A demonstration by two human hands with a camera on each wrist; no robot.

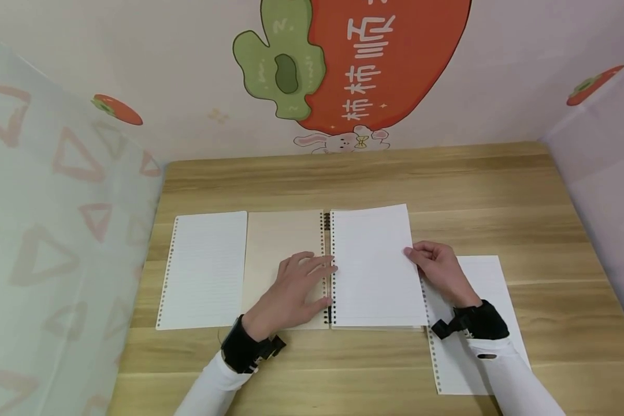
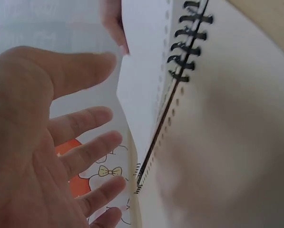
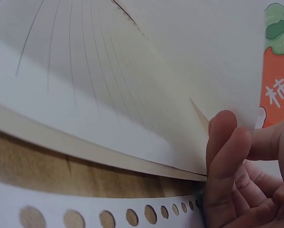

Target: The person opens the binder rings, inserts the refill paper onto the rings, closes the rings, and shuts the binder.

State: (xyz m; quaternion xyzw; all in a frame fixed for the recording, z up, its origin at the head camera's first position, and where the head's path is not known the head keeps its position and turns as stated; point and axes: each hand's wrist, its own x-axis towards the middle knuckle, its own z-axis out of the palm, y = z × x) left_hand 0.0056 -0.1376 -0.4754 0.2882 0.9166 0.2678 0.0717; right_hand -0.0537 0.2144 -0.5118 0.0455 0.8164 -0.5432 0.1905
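A ring-binder notebook lies spread open in the head view, with its beige left side [image 1: 281, 231] flat on the table and black rings [image 2: 187, 47] along the middle. On its right half is a white punched sheet [image 1: 371, 266], holes toward the rings. My right hand [image 1: 442, 268] pinches this sheet's outer edge between thumb and fingers; in the right wrist view the sheet is lifted off a lined page [image 3: 75, 61]. My left hand [image 1: 291, 292] is spread over the beige side, fingertips at the ring spine and the sheet's holes, gripping nothing.
A loose lined sheet [image 1: 205, 268] lies at the left, against the beige side. Another punched sheet [image 1: 478, 346] lies under my right forearm. Behind the wooden table [image 1: 353, 179] rises a wall [image 1: 187, 69] with printed fruit pictures.
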